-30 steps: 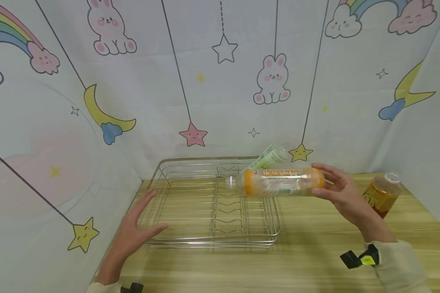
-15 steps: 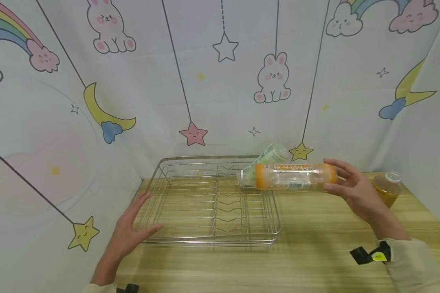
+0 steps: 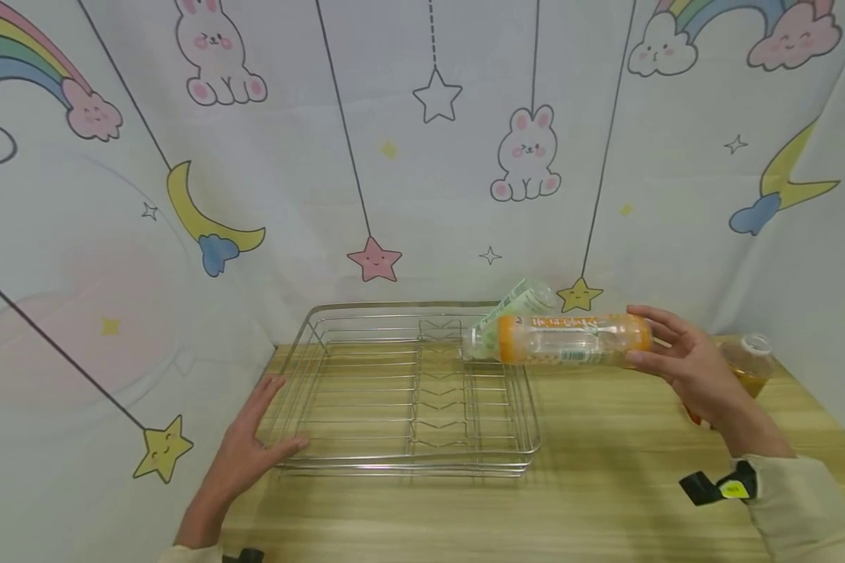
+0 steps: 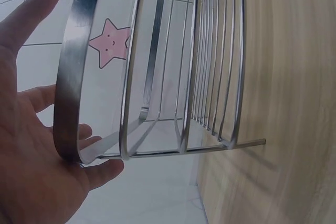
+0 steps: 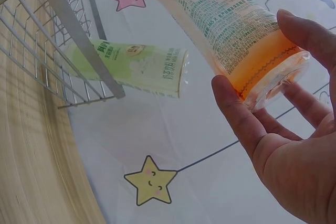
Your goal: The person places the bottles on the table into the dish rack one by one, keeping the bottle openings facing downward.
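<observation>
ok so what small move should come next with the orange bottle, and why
Perhaps ease the orange bottle cap-first into the wire rack: the right hand holds it sideways by its base, cap toward the rack, where a green bottle leans.

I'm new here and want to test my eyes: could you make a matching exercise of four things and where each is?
Things
1. orange bottle
2. green bottle
3. rack
4. amber bottle

Places
A. partly hidden behind the right hand
B. beside the left hand, on the table
C. held sideways by the right hand
D. tilted, poking out past the rack's edge

Pairs: 1-C, 2-D, 3-B, 4-A
</observation>
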{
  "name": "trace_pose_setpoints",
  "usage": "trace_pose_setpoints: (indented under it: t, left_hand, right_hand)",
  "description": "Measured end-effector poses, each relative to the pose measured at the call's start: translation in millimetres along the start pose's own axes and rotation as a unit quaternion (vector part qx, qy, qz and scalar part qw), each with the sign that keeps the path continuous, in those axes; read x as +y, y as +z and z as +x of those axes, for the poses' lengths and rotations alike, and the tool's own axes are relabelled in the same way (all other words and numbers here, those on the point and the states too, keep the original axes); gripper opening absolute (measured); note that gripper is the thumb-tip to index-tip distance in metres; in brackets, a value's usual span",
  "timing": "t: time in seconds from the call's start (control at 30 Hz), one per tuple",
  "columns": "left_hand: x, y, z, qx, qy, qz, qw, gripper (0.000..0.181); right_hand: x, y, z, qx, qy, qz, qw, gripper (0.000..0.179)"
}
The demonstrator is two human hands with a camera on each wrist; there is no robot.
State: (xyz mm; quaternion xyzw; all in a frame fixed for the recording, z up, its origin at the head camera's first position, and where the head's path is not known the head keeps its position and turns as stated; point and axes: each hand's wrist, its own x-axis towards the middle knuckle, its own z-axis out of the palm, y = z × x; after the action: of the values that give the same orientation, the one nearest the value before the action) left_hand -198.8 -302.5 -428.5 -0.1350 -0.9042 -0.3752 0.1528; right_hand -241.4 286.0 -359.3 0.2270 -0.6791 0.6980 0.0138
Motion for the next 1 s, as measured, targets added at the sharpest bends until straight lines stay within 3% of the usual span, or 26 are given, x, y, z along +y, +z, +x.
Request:
trace_pose_setpoints:
  t: [0.13, 0.4, 0.77, 1.0]
  left_hand:
    - [-8.6, 0.8, -0.2, -0.023, -0.019, 0.006, 0.9996, 0.103]
    - [-24.9, 2.2, 0.4, -0.043, -0.027, -0.007, 0.9987, 0.112]
    - [-36.4, 0.9, -1.6, -0.074, -0.03, -0.063, 0.9948, 0.12]
    - [-35.8, 0.3, -2.6, -0.086, -0.05, -0.044, 0.9941, 0.121]
  right_hand:
    - [1, -2, 1.4, 0.002, 0.006, -0.014, 0.9999, 0.06]
    - [1, -3, 7.8, 0.009, 0.046, -0.085, 0.9953, 0.059]
    - [-9, -6, 17.1, 0.011, 0.106, -0.237, 0.9656, 0.065]
    - [-14, 4, 27.0, -0.01, 0.105, -0.268, 0.9577, 0.067]
